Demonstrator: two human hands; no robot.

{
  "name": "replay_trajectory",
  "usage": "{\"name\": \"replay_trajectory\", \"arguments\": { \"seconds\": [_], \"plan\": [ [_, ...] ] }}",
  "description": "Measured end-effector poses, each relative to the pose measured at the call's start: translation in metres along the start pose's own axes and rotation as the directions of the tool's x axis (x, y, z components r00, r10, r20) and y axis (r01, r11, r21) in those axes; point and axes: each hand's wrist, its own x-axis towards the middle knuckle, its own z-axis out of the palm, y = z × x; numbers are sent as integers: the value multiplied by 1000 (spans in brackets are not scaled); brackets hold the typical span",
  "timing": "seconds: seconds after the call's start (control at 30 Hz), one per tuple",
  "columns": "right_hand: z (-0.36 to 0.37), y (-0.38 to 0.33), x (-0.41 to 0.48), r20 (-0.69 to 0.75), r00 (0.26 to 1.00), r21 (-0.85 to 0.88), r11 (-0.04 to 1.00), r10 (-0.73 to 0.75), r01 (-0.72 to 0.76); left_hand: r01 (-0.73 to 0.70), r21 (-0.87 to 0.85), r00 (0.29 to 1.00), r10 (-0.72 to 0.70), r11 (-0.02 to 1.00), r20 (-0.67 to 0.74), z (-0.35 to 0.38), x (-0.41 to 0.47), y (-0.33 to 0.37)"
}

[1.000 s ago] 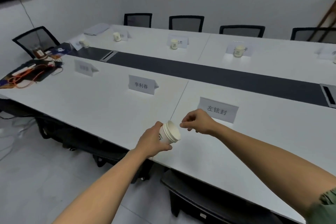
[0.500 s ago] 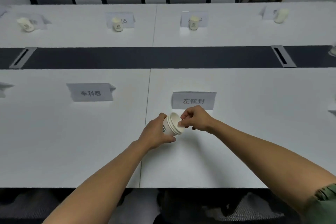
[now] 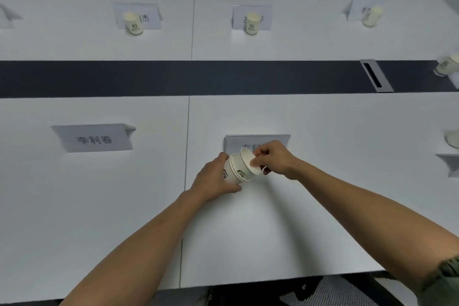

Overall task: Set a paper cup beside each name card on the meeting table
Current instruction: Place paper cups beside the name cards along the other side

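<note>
Gripping a tilted stack of paper cups [image 3: 234, 172] with curled fingers, the left hand [image 3: 213, 180] holds it over the white table [image 3: 323, 181] just before a name card [image 3: 233, 143], while the right hand [image 3: 274, 159] pinches the rim of the top cup [image 3: 247, 160], which sticks partly out.

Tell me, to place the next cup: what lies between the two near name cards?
Head view: only bare table and its panel seam between the left name card and the hand-covered name card.

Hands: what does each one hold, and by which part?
Left hand grips the cup stack round its side; right hand pinches the innermost cup by its rim.
</note>
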Motion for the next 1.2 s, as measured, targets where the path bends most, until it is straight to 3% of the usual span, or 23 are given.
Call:
{"name": "replay_trajectory", "arguments": {
  "seconds": [0.1, 0.37, 0.7, 1.0, 1.2],
  "plan": [
    [-30, -23, 18, -31, 999, 5, 1000, -24, 24, 35, -2, 999, -35, 999, -22, -7, 12, -1],
    [-85, -44, 123, -371, 928, -34, 999, -31, 20, 143, -3, 988, -143, 990, -56, 0, 39, -14],
    [-65, 6, 171, -360, 924, -102, 980, 126, -173, 211, 24, 977, -211, 977, -33, 18, 57, -26],
    [-75, -2, 151, -319, 937, -31, 986, 144, -162, 196, 27, 980, -195, 980, -52, 9, 44, -14],
    [-78, -25, 115, -391, 920, -201, 973, 29, -116, 187, 0, 974, -185, 982, -133, -9, 4, -6]
  ]
}}
